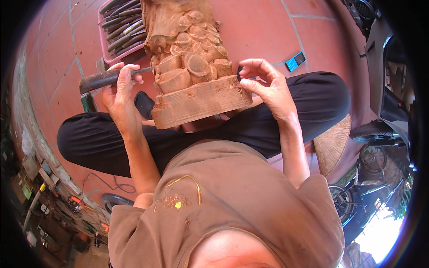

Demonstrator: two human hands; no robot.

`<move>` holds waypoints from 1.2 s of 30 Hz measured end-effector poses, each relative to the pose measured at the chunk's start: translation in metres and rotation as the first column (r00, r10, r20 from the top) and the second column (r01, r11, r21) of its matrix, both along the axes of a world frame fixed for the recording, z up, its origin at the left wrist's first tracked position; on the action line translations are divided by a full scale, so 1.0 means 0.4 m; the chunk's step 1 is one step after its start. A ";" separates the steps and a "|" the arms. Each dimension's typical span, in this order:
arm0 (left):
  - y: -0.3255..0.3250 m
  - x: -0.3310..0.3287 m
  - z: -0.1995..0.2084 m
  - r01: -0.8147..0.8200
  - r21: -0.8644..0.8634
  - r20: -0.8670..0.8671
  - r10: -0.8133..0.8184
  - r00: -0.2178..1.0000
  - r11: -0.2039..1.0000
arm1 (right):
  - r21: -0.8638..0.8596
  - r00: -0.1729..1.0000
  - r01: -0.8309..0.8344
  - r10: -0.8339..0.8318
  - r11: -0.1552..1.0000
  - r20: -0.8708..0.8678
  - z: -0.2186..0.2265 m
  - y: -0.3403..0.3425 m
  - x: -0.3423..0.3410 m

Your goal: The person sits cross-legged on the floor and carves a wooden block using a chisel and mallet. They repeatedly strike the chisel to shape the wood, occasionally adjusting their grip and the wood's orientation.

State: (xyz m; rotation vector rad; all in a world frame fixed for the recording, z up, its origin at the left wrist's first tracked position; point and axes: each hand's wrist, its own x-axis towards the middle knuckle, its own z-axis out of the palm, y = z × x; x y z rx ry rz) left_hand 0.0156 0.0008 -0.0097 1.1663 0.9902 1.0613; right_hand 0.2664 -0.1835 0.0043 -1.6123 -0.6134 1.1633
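On the red tiled floor [261,29], a pink basket [104,48] and a blue keypad phone [295,61] were seen. The wooden carving [193,67] was flanked by the left fingers [123,79], pinched around a chisel [99,81], and the right fingers [262,67], curled beside its right edge, grip unclear.

You wear a brown shirt [250,192] with loose short sleeves [328,201] and a rounded neckline [232,228] toward six o'clock; on its front, toward seven, sit a bent gold line [197,190], a speckled patch [170,202] and a bright yellow spot [178,205]. Your trousers [96,138] are plain black, loose-legged, showing toward nine and two o'clock
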 end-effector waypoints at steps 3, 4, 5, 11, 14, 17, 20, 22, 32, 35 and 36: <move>0.002 0.000 -0.006 -0.004 -0.004 0.011 0.004 1.000 1.000 | -0.147 0.980 -0.033 0.061 0.989 0.188 -0.022 -0.009 -0.001; 0.002 0.001 -0.007 -0.001 -0.003 0.007 0.001 1.000 1.000 | -0.165 0.965 -0.065 0.104 0.984 0.242 -0.026 -0.011 0.002; 0.001 0.001 -0.008 0.003 -0.002 0.002 -0.003 1.000 1.000 | -0.185 0.944 -0.095 0.147 0.978 0.294 -0.028 -0.013 0.004; 0.002 0.019 0.022 0.072 0.026 0.011 -0.072 0.997 0.997 | 0.101 0.997 0.027 -0.034 0.995 0.070 0.025 -0.001 -0.012; -0.013 0.053 0.081 0.137 0.014 -0.033 -0.136 0.990 0.990 | 0.145 0.946 0.315 -0.297 0.938 -0.131 0.004 0.013 0.003; -0.016 0.102 0.092 0.311 0.080 -0.072 -0.306 0.949 0.947 | 0.145 0.827 0.538 -0.486 0.830 -0.283 -0.024 0.015 -0.017; -0.032 0.173 0.110 0.525 0.027 -0.046 -0.524 0.851 0.851 | 0.063 0.722 0.640 -0.572 0.766 -0.390 -0.079 -0.001 -0.077; -0.045 0.210 0.120 0.649 0.006 -0.108 -0.645 0.757 0.761 | 0.003 0.689 0.643 -0.577 0.766 -0.438 -0.114 -0.011 -0.128; -0.044 0.412 0.137 0.986 -0.130 -0.689 -0.724 -0.011 0.108 | 0.123 0.774 0.527 -0.415 0.841 -0.479 -0.105 -0.031 -0.157; -0.061 0.413 0.123 0.996 -0.061 -0.713 -0.701 0.003 0.066 | 0.123 0.833 0.466 -0.388 0.876 -0.394 -0.079 -0.034 -0.150; -0.058 0.412 0.115 0.998 -0.040 -0.713 -0.701 0.005 0.048 | 0.153 0.877 0.420 -0.356 0.895 -0.322 -0.083 -0.038 -0.148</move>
